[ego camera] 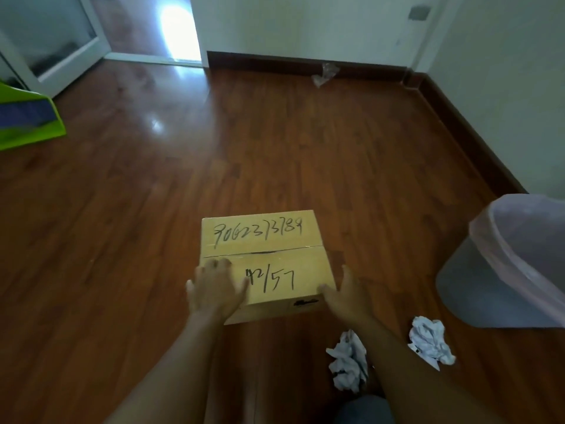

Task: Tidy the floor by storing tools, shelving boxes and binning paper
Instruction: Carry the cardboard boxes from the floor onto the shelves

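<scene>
Cardboard box (263,255), flaps closed and marked in black pen, sits on the wooden floor (153,194) mid-room. Far left stands a green and blue object (27,120). The left hand (214,289) lies flat on the box's near left corner, fingers spread, gripping nothing. The right hand (345,292) touches the near right corner, fingers straight. Two crumpled paper balls (348,361) (429,341) lie right of the box, just beside a grey bin (477,280) with a pink liner. Clear plastic scrap (324,75) rests against the far skirting.
</scene>
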`<control>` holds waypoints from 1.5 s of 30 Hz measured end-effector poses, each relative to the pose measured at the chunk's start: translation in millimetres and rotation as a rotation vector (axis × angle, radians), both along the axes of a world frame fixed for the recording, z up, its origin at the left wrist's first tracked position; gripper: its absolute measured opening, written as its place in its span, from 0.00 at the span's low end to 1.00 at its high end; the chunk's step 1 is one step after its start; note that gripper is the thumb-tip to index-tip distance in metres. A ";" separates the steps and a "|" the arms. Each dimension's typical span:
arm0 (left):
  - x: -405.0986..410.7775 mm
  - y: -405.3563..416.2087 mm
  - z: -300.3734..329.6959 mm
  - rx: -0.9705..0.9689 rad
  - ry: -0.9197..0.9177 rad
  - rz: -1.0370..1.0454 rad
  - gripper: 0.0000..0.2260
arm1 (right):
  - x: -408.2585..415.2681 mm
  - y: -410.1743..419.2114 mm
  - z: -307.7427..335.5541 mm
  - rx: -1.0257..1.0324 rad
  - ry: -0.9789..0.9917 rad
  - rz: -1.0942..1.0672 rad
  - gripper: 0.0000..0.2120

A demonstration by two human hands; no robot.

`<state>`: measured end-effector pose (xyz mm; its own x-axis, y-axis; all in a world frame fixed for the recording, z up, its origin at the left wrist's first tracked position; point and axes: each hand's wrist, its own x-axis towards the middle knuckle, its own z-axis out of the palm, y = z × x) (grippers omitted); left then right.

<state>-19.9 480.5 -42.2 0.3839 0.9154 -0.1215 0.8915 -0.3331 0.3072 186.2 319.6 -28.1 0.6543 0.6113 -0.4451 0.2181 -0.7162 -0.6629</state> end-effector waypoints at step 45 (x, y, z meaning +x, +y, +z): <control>211.3 -317.5 395.3 -0.263 -0.992 -1.073 0.47 | -10.8 -464.9 416.6 0.269 -1.129 -0.737 0.44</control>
